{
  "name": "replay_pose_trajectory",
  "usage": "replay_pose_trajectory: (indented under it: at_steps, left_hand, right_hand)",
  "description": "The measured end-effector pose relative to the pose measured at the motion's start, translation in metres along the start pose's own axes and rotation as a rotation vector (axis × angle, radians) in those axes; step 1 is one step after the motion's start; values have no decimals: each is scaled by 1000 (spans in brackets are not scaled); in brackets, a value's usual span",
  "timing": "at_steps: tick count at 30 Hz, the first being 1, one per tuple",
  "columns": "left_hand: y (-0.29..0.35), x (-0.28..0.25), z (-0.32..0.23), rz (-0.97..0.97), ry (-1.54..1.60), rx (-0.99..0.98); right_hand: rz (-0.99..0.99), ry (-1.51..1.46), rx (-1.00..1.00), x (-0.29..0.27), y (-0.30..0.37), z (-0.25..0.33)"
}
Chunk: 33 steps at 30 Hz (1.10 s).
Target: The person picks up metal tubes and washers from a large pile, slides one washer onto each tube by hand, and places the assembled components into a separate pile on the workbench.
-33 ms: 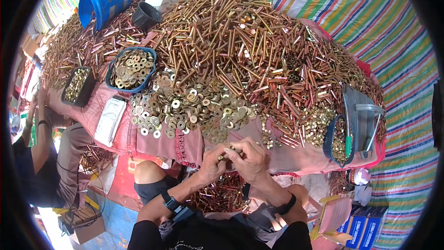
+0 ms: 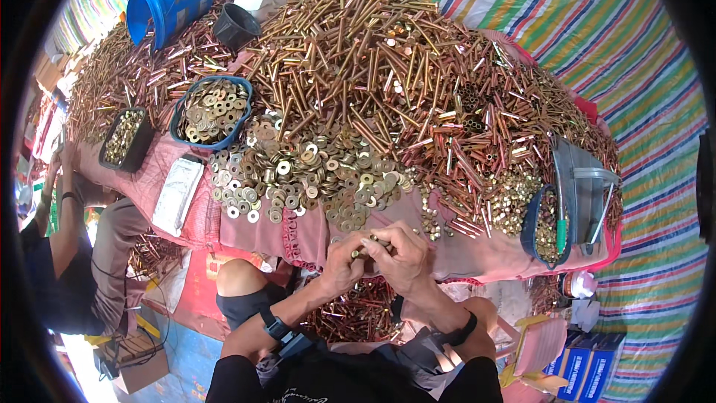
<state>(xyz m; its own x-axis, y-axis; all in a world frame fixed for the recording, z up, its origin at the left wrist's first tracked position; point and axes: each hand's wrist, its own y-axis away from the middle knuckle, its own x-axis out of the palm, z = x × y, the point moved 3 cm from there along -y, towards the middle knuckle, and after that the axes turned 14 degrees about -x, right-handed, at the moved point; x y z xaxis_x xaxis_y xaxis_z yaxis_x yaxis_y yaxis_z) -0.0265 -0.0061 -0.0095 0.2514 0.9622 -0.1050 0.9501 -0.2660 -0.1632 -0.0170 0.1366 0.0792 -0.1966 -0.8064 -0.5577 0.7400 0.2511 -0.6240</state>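
Note:
My two hands meet at the near edge of the cloth-covered table. The left hand (image 2: 344,263) is closed, its fingers curled round a brass-coloured bolt (image 2: 359,253) whose end shows between the hands. My right hand (image 2: 403,257) closes on the same bolt from the other side, thumb and fingers pinched; most of the bolt is hidden. Just beyond them lies a heap of flat round washers (image 2: 309,172). To the right of the washers are small nuts (image 2: 514,201) and metal sleeves (image 2: 477,116). Long bolts (image 2: 343,45) form a big pile behind.
A blue basin (image 2: 177,134) holds washers, beside a dark tray (image 2: 139,151) of nuts. A blue bucket (image 2: 170,6) lies tipped at the back left. At right, a dark bin (image 2: 548,242) of nuts stands by a grey scoop (image 2: 582,194). Another person's arm (image 2: 66,216) is at far left.

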Motion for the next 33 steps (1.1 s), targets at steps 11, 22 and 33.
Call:
replay_pose_trajectory:
  at_steps: [11,22,33]
  left_hand:
    - [-3,-3,-6,24,10,-65]
    - [-3,-5,-10,11,-30,-49]
    - [-4,-2,-4,13,3,-32]
  right_hand:
    - [214,-185,-33,-11,-8,-4]
    - [126,-225,23,-8,-6,-7]
    - [193,-141,-72,-11,-10,-4]
